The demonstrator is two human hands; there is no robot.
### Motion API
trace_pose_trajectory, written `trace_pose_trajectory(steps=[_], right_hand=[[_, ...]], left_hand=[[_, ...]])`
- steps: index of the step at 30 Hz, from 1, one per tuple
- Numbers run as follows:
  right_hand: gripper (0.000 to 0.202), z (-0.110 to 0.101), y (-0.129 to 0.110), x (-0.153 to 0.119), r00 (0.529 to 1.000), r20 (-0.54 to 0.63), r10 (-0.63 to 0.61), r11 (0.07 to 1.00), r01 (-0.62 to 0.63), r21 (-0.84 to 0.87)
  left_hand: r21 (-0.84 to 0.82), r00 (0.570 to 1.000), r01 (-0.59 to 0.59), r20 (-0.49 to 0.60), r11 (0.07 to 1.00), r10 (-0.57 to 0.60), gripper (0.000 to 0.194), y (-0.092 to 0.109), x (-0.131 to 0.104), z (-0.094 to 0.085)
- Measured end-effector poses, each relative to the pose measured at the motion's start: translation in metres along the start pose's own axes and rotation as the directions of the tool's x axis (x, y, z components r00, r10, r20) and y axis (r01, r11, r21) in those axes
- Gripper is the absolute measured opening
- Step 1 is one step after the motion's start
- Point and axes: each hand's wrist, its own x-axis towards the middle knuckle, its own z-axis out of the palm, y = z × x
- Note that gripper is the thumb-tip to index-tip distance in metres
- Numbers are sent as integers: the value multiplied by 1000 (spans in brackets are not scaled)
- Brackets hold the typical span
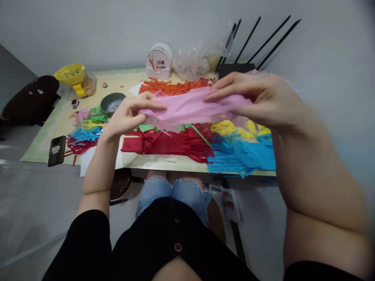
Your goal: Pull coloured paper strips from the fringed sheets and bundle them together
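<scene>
A length of pink tissue paper [184, 104] is stretched level between my two hands, raised above the table. My left hand [130, 111] pinches its left end between thumb and fingers. At the other end my right hand [258, 97] grips the paper, fingers on top and thumb below. Loose strips hang from its lower edge. Beneath it lies fringed red paper [170, 143] with cut strips at both ends. Fringed blue paper [243, 154] and yellow paper [228, 128] are below my right hand, and orange fringed paper [175, 86] lies behind.
A dark bowl [113, 102], a bundle of blue strips [86, 134] and a phone [57, 150] are on the left of the table [38, 142]. At the back stand a yellow-topped container [70, 75], a white-and-pink box [159, 62], a clear plastic bag [191, 62] and a black router [236, 69] with tall antennas.
</scene>
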Motion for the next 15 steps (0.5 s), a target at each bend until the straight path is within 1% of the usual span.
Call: trace_pose_trajectory(steps=[2, 3, 4, 6, 8, 10, 12, 15], right_hand=[[30, -5, 2, 1, 995, 92, -27, 999, 25, 25], [32, -7, 3, 2, 991, 125, -50, 998, 45, 42], [37, -8, 3, 3, 989, 133, -70, 997, 63, 51], [43, -6, 0, 5, 992, 97, -81, 997, 81, 9], [37, -3, -6, 8, 997, 44, -59, 994, 63, -89], [27, 0, -11, 10, 998, 18, -54, 986, 57, -159], [22, 1, -15, 12, 998, 21, -52, 983, 55, -173], [21, -1, -15, 15, 998, 58, -26, 988, 35, -154]], left_hand=[[1, 1000, 2, 16, 1000, -2, 25, 2, 0, -1], [8, 1000, 6, 5, 1000, -7, 28, 3, 1, 0], [26, 1000, 15, -20, 1000, -15, 31, 2, 3, 2], [96, 995, 41, -94, 995, -32, 36, 2, 8, 8], [162, 990, 52, -138, 985, -30, 40, 3, 14, 13], [187, 994, 48, -105, 981, -29, 43, 5, 19, 15], [179, 998, 56, -12, 982, -55, 41, 8, 23, 14], [158, 988, 91, 109, 983, -109, 36, 11, 27, 13]])
